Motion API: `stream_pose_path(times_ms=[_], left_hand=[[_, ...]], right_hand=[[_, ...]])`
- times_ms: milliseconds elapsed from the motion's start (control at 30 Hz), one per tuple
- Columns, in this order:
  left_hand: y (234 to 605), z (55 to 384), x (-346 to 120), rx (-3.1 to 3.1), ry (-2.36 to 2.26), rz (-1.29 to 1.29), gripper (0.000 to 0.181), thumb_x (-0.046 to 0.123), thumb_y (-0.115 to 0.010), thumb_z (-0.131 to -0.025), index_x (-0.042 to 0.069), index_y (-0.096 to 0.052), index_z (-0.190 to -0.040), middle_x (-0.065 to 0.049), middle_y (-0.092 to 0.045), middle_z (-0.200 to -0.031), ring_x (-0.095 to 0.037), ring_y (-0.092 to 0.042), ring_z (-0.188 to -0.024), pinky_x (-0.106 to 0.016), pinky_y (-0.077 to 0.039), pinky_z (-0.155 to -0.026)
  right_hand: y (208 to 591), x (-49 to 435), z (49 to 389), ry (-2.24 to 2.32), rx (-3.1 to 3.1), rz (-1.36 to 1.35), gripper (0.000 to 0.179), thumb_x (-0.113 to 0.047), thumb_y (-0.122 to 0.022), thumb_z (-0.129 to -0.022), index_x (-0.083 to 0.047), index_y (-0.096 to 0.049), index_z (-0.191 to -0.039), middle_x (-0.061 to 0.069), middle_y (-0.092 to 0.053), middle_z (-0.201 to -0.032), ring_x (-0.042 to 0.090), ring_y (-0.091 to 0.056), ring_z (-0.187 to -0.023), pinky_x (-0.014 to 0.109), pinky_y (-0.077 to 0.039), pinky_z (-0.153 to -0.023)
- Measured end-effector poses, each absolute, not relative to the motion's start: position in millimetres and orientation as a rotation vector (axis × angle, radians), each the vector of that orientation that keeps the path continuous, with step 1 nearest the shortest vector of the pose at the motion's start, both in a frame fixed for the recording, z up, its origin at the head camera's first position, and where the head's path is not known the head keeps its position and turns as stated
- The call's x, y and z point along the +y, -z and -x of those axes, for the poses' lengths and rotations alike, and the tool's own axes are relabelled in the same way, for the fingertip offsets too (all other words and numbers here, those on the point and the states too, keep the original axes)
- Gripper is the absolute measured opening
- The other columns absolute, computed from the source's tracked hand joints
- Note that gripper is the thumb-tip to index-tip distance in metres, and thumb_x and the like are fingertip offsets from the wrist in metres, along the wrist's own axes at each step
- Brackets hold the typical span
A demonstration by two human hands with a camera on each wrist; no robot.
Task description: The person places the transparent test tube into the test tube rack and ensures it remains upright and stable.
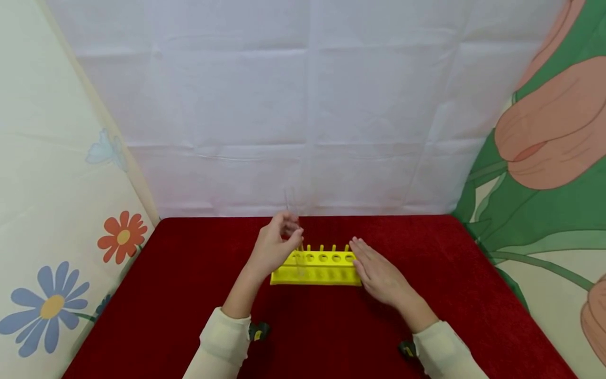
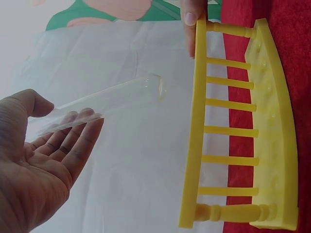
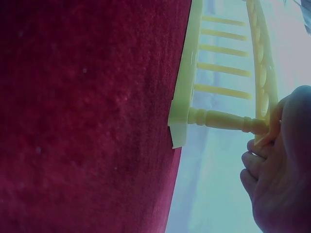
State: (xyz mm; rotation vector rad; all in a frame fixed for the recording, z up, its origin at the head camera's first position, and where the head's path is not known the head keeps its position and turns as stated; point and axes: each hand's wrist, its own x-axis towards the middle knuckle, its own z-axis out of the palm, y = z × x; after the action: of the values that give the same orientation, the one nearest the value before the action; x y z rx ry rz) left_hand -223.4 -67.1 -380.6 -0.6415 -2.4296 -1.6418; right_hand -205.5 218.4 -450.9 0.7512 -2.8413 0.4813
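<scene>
While above rack (image 1: 326,281), left hand (image 1: 274,245) in grip round tube (image 2: 124,97), right hand (image 1: 382,275) straight alongside.

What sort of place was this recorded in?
Probably a staged recording booth rather than a working lab: a red-covered table stands before a creased white backdrop, with flower-printed coverings on either side.

A red cloth-covered table (image 1: 326,331) carries a yellow rack (image 1: 323,267) standing upright.
</scene>
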Motion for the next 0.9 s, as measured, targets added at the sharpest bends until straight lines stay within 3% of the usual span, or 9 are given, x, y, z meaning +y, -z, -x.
stream_pose_path(times_ms=[900], left_hand=[[387, 236, -48, -2.391, 1.623, 0.708, 0.023, 0.014, -0.063, -0.099, 0.008, -0.055, -0.12, -0.009, -0.071, -0.105, -0.019, -0.065, -0.089, -0.029, -0.055, -0.065]], right_hand=[[452, 219, 206, -0.502, -2.84, -0.745, 0.049, -0.018, -0.04, -0.109, 0.007, -0.036, -0.152, 0.022, -0.036, -0.159, 0.037, -0.032, -0.148, 0.054, -0.029, -0.118]])
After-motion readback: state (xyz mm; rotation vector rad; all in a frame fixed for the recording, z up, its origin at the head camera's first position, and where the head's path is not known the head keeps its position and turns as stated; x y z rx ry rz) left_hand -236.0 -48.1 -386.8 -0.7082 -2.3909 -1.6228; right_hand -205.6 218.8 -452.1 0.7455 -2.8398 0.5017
